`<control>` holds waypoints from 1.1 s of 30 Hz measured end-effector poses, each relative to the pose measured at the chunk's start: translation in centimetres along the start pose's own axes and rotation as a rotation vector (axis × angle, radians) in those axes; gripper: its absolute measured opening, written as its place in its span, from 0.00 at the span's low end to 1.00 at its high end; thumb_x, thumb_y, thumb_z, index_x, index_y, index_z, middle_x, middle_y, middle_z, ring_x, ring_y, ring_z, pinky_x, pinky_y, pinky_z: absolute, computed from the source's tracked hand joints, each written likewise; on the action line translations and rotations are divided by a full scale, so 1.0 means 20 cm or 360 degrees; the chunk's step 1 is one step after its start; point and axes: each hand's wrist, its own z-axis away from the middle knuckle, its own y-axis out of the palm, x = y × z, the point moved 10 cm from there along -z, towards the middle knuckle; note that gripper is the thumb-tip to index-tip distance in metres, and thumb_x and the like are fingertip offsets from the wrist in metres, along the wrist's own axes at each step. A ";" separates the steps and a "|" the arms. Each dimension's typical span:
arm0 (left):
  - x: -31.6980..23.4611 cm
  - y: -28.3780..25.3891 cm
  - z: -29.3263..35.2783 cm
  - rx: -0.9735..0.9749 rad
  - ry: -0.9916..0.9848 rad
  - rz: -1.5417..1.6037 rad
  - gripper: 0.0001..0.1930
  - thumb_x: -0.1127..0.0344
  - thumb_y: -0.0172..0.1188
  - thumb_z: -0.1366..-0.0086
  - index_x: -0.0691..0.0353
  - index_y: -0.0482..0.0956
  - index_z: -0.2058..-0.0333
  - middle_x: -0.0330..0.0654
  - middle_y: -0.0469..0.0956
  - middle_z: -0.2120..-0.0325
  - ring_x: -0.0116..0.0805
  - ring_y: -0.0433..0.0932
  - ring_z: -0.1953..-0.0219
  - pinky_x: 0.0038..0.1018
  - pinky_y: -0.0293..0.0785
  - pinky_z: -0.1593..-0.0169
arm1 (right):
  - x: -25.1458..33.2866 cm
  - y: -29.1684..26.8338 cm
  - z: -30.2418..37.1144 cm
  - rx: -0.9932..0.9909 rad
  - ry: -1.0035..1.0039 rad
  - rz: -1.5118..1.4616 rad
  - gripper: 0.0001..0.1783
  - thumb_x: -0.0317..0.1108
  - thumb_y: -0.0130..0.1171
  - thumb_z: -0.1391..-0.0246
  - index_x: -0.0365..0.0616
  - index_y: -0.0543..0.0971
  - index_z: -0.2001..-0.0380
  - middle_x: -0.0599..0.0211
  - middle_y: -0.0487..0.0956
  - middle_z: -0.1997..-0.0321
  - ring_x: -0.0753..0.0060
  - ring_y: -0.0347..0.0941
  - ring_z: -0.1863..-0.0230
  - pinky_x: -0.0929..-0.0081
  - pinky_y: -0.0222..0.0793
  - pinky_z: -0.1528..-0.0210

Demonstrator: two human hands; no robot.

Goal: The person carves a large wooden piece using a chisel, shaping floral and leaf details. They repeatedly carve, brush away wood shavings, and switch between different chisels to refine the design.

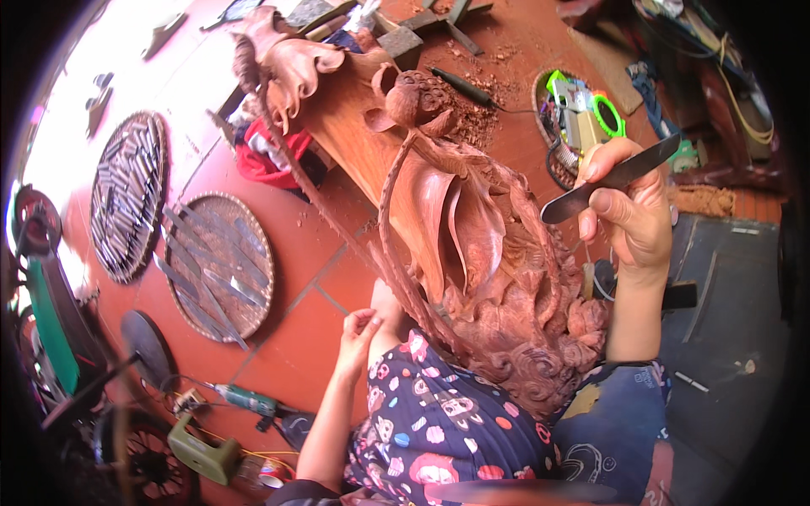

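In my right hand (629, 190), raised at the right of the carving, is a flat dark metal blade (620, 175) with a rounded end, gripped between thumb and fingers. A large reddish-brown wood carving (456, 215) lies slanted across my lap, with flowers, curling petals, thin stems and a smooth trunk-like body. Beside my knee, to the left of the carving, my left hand (360, 329) is closed, fingers curled toward the thumb. Whether anything sits in those fingers is too small to see. Patterned dark blue cloth (456, 422) covers my leg under the carving.
On the tiled floor at left stand a round tray (126, 198) full of chisels and a round tray (221, 261) with flat metal tools. A green power tool (245, 399) lies lower left. Wood chips (477, 122) and a basket (582, 105) of coloured items are at the far side.
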 end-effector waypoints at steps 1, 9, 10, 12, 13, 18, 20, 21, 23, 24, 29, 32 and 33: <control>0.09 0.00 0.00 -0.0034 -0.0125 0.0227 0.18 0.59 0.61 0.27 0.65 0.76 0.47 0.44 0.74 0.48 0.32 0.73 0.45 0.28 0.68 0.39 | 0.03 0.01 0.01 -0.0005 0.0005 0.0020 0.08 0.23 0.65 0.43 0.33 0.79 0.61 0.62 0.81 0.68 0.75 0.79 0.76 0.81 0.76 0.75; 0.10 -0.06 0.16 -0.0199 -0.0073 0.0118 0.29 0.45 0.47 0.23 0.67 0.76 0.40 0.48 0.81 0.48 0.37 0.77 0.45 0.33 0.70 0.39 | 0.51 0.06 0.18 0.0154 -0.0054 0.0512 0.09 0.24 0.61 0.39 0.32 0.78 0.56 0.62 0.78 0.60 0.81 0.73 0.76 0.86 0.68 0.76; 0.14 -0.05 0.18 -0.0163 -0.0155 0.0239 0.30 0.44 0.47 0.23 0.65 0.76 0.40 0.47 0.82 0.51 0.35 0.79 0.49 0.32 0.73 0.42 | 0.56 0.03 0.22 0.0135 -0.0039 0.0594 0.09 0.24 0.61 0.38 0.32 0.77 0.56 0.62 0.78 0.60 0.81 0.72 0.76 0.85 0.68 0.76; 0.21 -0.06 0.18 -0.0136 -0.0193 0.0277 0.27 0.46 0.48 0.23 0.66 0.79 0.45 0.43 0.84 0.60 0.33 0.82 0.59 0.30 0.77 0.51 | 0.62 -0.01 0.32 0.0109 0.0025 0.0706 0.11 0.28 0.63 0.38 0.33 0.77 0.56 0.64 0.78 0.62 0.82 0.72 0.77 0.87 0.66 0.77; 0.28 -0.07 0.17 -0.0103 -0.0275 0.0321 0.26 0.46 0.48 0.23 0.66 0.80 0.47 0.43 0.84 0.60 0.33 0.82 0.60 0.30 0.78 0.52 | 0.64 -0.02 0.38 0.0089 0.0060 0.0718 0.11 0.29 0.64 0.38 0.34 0.77 0.56 0.64 0.78 0.62 0.82 0.72 0.76 0.87 0.66 0.77; 0.05 -0.18 0.26 -0.0336 0.0019 -0.0273 0.24 0.50 0.51 0.24 0.68 0.83 0.51 0.47 0.84 0.57 0.34 0.83 0.56 0.30 0.78 0.51 | 0.67 -0.10 0.60 -0.0009 0.0064 0.0802 0.10 0.26 0.65 0.40 0.36 0.77 0.57 0.65 0.78 0.66 0.83 0.73 0.75 0.88 0.64 0.76; -0.36 -0.18 0.44 -0.0667 0.0635 -0.0625 0.19 0.55 0.54 0.24 0.67 0.84 0.53 0.44 0.85 0.59 0.34 0.83 0.57 0.28 0.77 0.51 | 0.67 0.06 0.62 0.0121 -0.0015 0.0938 0.06 0.21 0.64 0.43 0.35 0.80 0.62 0.64 0.78 0.65 0.81 0.75 0.73 0.86 0.68 0.72; -0.53 -0.12 0.54 -0.0544 0.0768 -0.0434 0.16 0.59 0.55 0.26 0.66 0.84 0.53 0.46 0.85 0.58 0.37 0.83 0.56 0.31 0.77 0.51 | 0.66 0.16 0.62 0.0197 -0.0030 0.1000 0.05 0.20 0.64 0.44 0.34 0.81 0.63 0.63 0.78 0.65 0.80 0.75 0.72 0.85 0.70 0.71; -0.87 0.06 0.71 -0.0280 0.1140 -0.0190 0.12 0.68 0.59 0.30 0.64 0.84 0.53 0.48 0.84 0.58 0.42 0.83 0.54 0.34 0.77 0.48 | 0.60 0.34 0.59 0.0311 -0.0010 0.1013 0.05 0.18 0.62 0.45 0.32 0.84 0.64 0.62 0.78 0.63 0.78 0.78 0.70 0.83 0.73 0.67; -1.13 0.22 0.87 -0.0097 0.1360 -0.0274 0.12 0.67 0.61 0.32 0.63 0.84 0.53 0.48 0.83 0.58 0.43 0.82 0.52 0.34 0.76 0.47 | 0.55 0.40 0.58 0.0372 0.0000 0.1025 0.07 0.17 0.62 0.45 0.33 0.84 0.63 0.62 0.78 0.63 0.78 0.78 0.70 0.83 0.74 0.67; -1.59 0.52 1.37 -0.0084 0.2264 -0.0524 0.14 0.68 0.68 0.38 0.60 0.84 0.53 0.43 0.80 0.63 0.46 0.78 0.56 0.34 0.77 0.50 | 0.41 0.84 0.55 0.0792 -0.0121 0.0987 0.12 0.16 0.64 0.45 0.35 0.86 0.58 0.65 0.80 0.61 0.79 0.78 0.67 0.84 0.74 0.64; -1.56 0.44 1.32 -0.0207 0.2093 -0.0634 0.13 0.68 0.68 0.38 0.61 0.82 0.55 0.42 0.80 0.68 0.44 0.78 0.59 0.33 0.77 0.52 | 0.35 0.92 0.57 0.0809 -0.0041 0.0929 0.18 0.16 0.63 0.45 0.36 0.84 0.50 0.64 0.81 0.57 0.78 0.80 0.63 0.83 0.75 0.58; -1.54 0.37 1.29 -0.0307 0.2068 -0.0639 0.12 0.68 0.67 0.37 0.62 0.81 0.55 0.41 0.80 0.68 0.42 0.79 0.60 0.32 0.77 0.54 | 0.32 0.90 0.57 0.0757 0.0018 0.0933 0.21 0.15 0.63 0.46 0.36 0.83 0.48 0.64 0.81 0.56 0.77 0.80 0.62 0.82 0.76 0.57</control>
